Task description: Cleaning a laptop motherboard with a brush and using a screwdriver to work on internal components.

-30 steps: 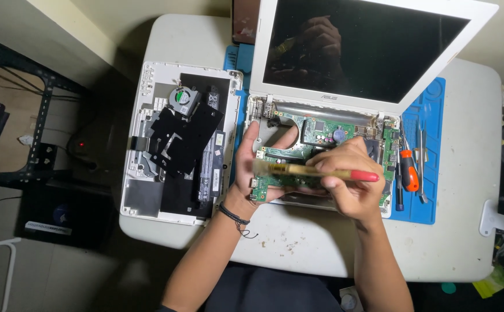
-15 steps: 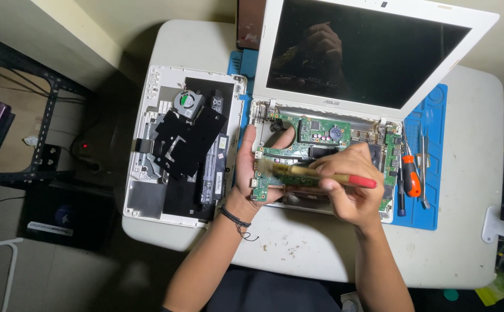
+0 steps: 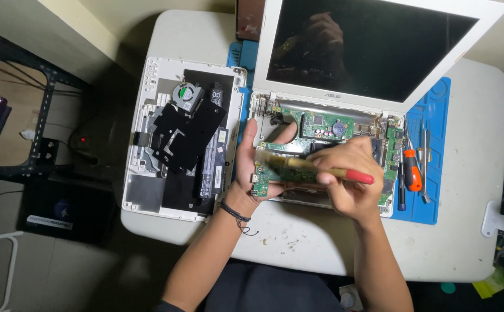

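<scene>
At frame centre, the left hand grips a small green circuit board over the opened laptop; the right hand, closed on a red-handled brush, brushes it. Next likely calls for light, steady strokes.

Only one view is given, taken from a camera worn on the head and aimed almost straight down at a white table. The scene is seen from moderate nearness: the whole table top is taken in, with floor and a dark rack left visible along the left edge of the frame. The forearms are seen entering from the bottom centre, so the wearer's body is placed at the lower edge and the far side of the table at the top. An opened laptop is cut off slightly at the upper edge. No second view is supplied, so no overlap can be described.
</scene>
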